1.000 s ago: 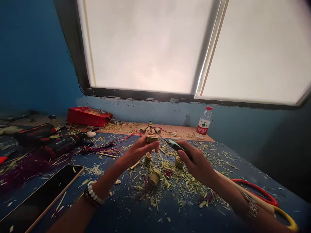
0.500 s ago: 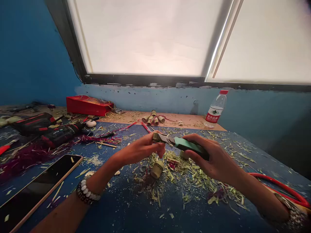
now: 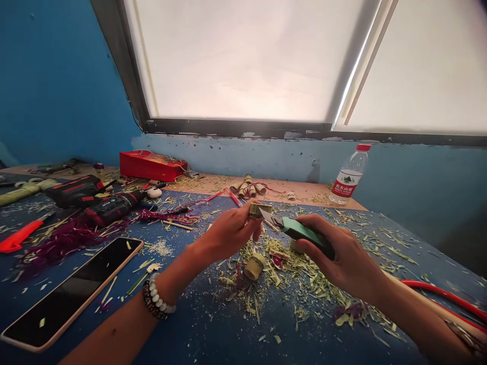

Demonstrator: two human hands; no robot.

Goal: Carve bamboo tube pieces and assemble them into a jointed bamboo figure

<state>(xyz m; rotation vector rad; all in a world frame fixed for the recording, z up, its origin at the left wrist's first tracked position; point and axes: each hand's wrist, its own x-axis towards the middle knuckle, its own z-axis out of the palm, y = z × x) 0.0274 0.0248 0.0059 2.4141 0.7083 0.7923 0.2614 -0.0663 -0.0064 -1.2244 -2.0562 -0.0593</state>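
Pinched in the fingers of my left hand [image 3: 232, 230] is a small greenish bamboo piece [image 3: 260, 211]. My right hand [image 3: 338, 253] is wrapped round a teal and black utility knife [image 3: 304, 234], its blade pointing left and meeting the bamboo piece. Below my hands, a short bamboo section [image 3: 254, 266] lies among green shavings [image 3: 315, 281] on the blue tabletop. Several bamboo pieces with red cord [image 3: 249, 187] rest farther back.
A phone [image 3: 76, 291], a red-handled tool [image 3: 21, 237], a black and red drill [image 3: 114, 205] and purple fibre [image 3: 68, 241] lie left. Behind are a red box [image 3: 152, 166] and a water bottle [image 3: 349, 175]. A red tool handle [image 3: 445, 294] lies right.
The view has shifted left, so things appear farther right. More of the bamboo piece shows beyond my left fingers, and the knife blade slants more downward to the right.
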